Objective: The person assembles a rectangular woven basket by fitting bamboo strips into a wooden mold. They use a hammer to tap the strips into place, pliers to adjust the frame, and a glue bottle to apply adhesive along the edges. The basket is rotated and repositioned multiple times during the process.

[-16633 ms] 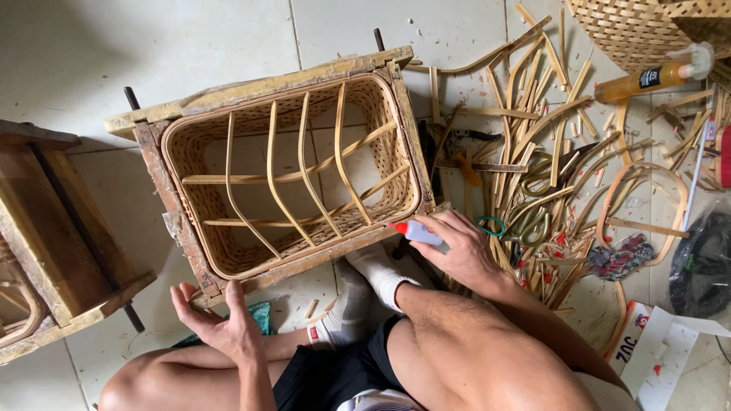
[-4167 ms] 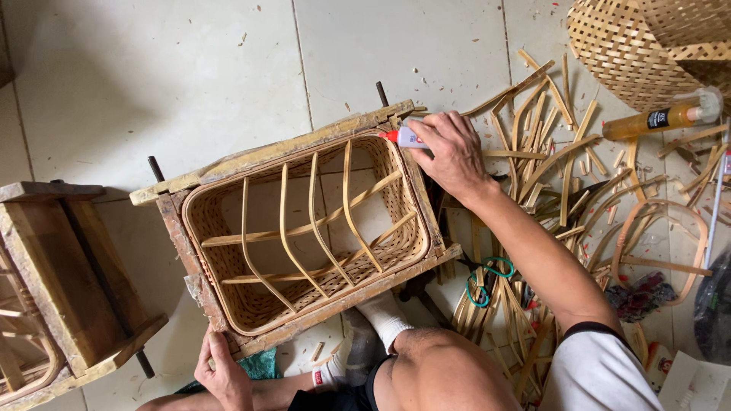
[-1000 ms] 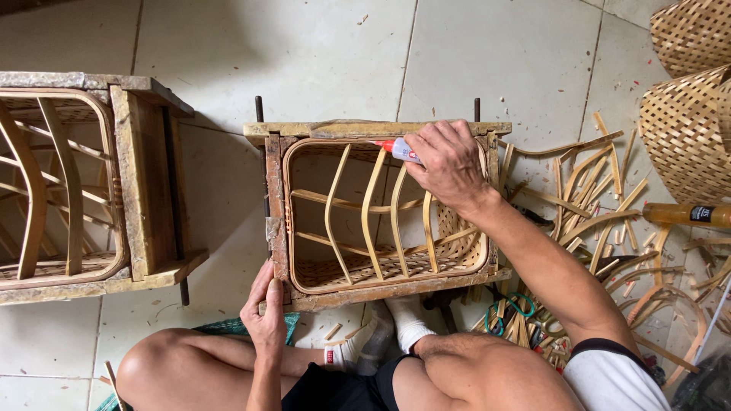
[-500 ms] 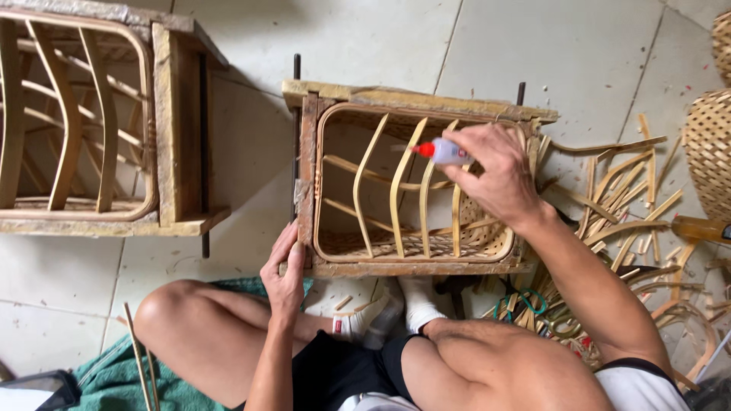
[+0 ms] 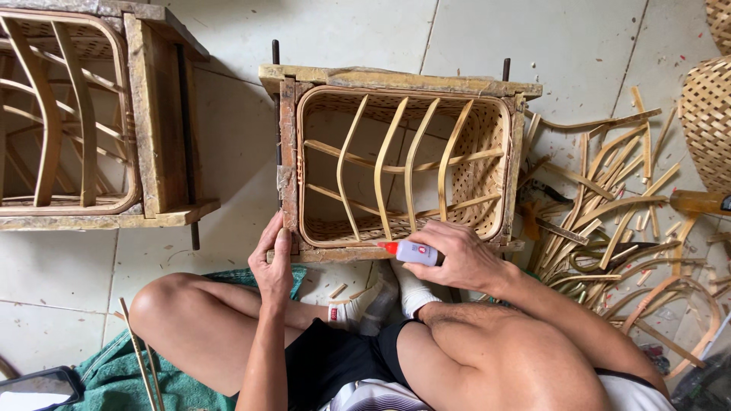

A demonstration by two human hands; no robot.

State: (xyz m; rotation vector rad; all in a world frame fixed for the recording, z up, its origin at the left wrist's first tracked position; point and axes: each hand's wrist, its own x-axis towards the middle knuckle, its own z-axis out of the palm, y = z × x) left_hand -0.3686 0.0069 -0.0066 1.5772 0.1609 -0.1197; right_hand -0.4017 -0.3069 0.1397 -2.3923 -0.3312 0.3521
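Sitting on a pale tiled floor (image 5: pixel 335 30), the person works over a rectangular woven basket (image 5: pixel 487 152) clamped inside a rough wooden frame (image 5: pixel 396 78). The basket walls are fine cane weave; curved split ribs (image 5: pixel 384 164) cross its open mouth, and nothing lies inside it. The right hand (image 5: pixel 457 255) is closed around a small glue bottle (image 5: pixel 415 252) with a red tip, which points left along the frame's near edge. The left hand (image 5: pixel 274 262) grips the frame's near left corner, thumb on top. A second frame (image 5: pixel 156 129) with similar ribs stands just to the left, with a strip of bare tile between the two. To the right, loose cane offcuts (image 5: pixel 601 213) crowd the floor up to the frame's side. A green cloth (image 5: pixel 126 369) lies under the left knee.
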